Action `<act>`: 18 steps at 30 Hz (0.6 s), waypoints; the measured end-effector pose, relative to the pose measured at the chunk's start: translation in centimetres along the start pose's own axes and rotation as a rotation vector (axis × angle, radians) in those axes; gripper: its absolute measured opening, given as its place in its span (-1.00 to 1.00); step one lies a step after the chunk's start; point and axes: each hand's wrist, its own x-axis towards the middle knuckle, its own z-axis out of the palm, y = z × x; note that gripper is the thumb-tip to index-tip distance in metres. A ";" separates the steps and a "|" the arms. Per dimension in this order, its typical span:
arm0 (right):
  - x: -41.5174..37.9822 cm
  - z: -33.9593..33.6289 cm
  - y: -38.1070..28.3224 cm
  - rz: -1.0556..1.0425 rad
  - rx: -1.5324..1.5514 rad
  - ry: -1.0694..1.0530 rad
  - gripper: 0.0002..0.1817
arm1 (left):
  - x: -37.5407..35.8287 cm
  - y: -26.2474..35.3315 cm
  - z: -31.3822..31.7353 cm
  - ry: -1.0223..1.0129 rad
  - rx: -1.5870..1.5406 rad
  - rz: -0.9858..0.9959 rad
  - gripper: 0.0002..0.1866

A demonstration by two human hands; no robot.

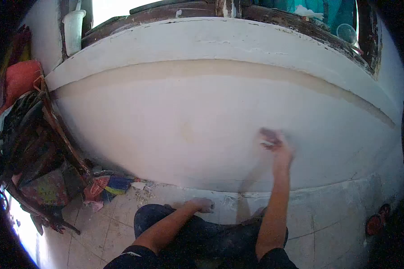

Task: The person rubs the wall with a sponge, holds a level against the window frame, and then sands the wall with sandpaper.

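A white wall with a faint tan patch curves across the view below a ledge. My right hand is raised against its right-centre part, blurred by motion, with its fingers bent round something dark that I cannot make out. Low in the middle, my left hand rests by my left knee, close to the wall's foot. Its fingers look curled, but whether anything is in them is hidden.
A white cup and a clear plastic cup stand at the window ledge. Dark clutter with a red bag fills the left side. Rubble lies along the tiled floor; a red object is at right.
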 end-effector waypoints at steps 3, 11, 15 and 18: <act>1.6 -6.7 -1.0 -0.124 0.121 0.165 -0.65 | -0.2 0.0 0.1 0.062 0.028 -0.042 -0.49; 0.6 -1.3 0.7 0.059 0.074 0.001 -0.64 | 1.7 -2.0 1.7 0.031 0.052 0.049 -0.48; -2.1 4.9 5.2 0.176 -0.171 -0.288 -0.63 | -0.4 -0.6 0.1 0.028 0.054 0.025 -0.48; -3.3 6.7 9.2 0.181 -0.194 -0.376 -0.65 | -0.1 -1.0 0.3 -0.017 0.009 -0.049 -0.48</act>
